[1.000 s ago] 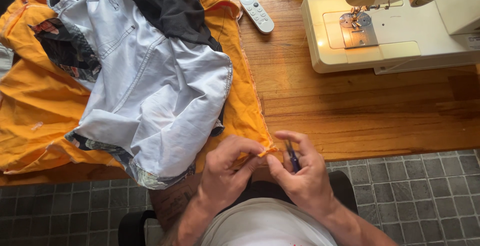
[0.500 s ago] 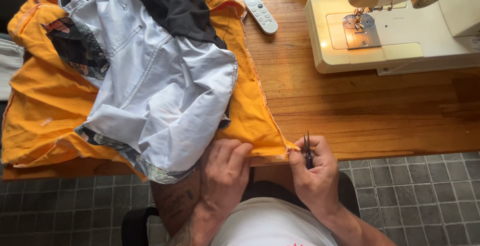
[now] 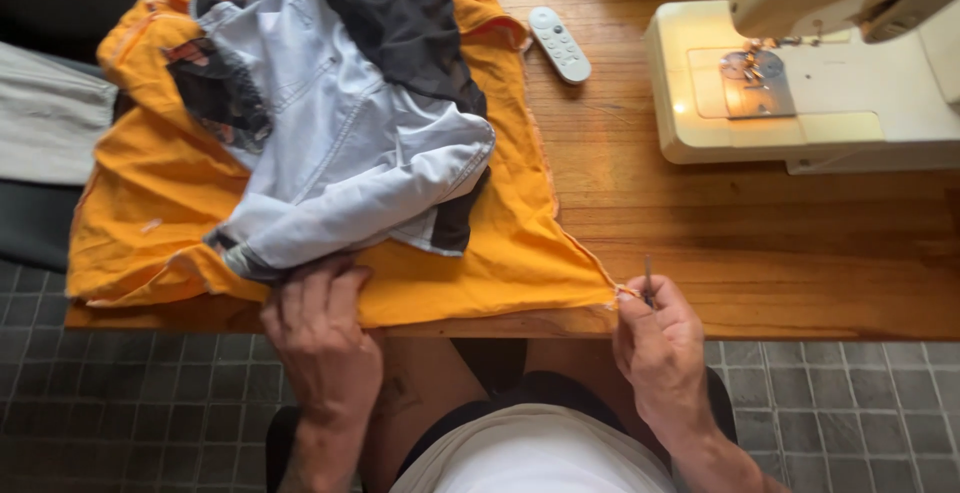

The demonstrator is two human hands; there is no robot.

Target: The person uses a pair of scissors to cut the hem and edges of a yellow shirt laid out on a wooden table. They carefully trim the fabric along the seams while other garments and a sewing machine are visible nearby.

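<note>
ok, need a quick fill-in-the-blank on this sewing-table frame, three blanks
1. The left hand presses on the ____ fabric at the table edge.
2. The right hand pinches that fabric's corner together with a thin ____ tool.
3. The white remote lies between the fabric and the ____ machine.

Missing words: orange; metal; sewing

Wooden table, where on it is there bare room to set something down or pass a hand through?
The table is bare between the orange fabric and the sewing machine, around the white remote, and along the front edge beyond the right hand. The left half is crowded: orange fabric under a pale denim garment, with the left hand pressing there.
</note>
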